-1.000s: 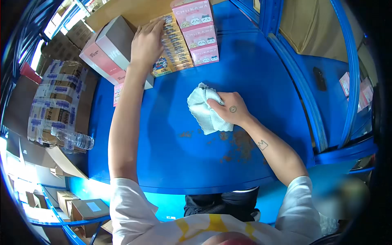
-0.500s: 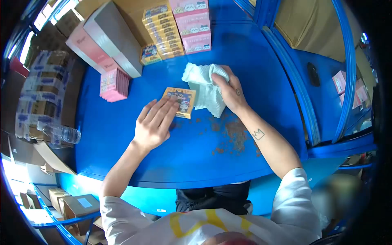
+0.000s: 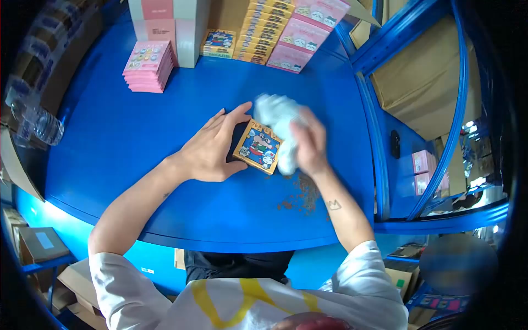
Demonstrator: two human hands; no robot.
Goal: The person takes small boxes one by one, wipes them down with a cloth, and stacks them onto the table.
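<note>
A small yellow box (image 3: 257, 147) with a dark blue cartoon picture on top lies tilted on the blue table. My left hand (image 3: 212, 147) is at its left side, thumb and fingers spread around the near edge; whether they touch the box I cannot tell. In my right hand (image 3: 309, 144) is a pale, crumpled cloth (image 3: 279, 113), blurred by motion, up against the box's right side. Several fingers of that hand are hidden or smeared.
Brown stains mark the blue table (image 3: 220, 214) near my right forearm. At the back stand a stack of pink packets (image 3: 147, 69), yellow boxes (image 3: 264, 30), pink boxes (image 3: 300, 38) and a tall white box (image 3: 190, 33). A plastic bottle (image 3: 47, 129) lies left.
My view has shifted. My left hand has gone from lying flat on the box to spreading around its left side. The box has turned, and the cloth is bunched tighter in my right hand.
</note>
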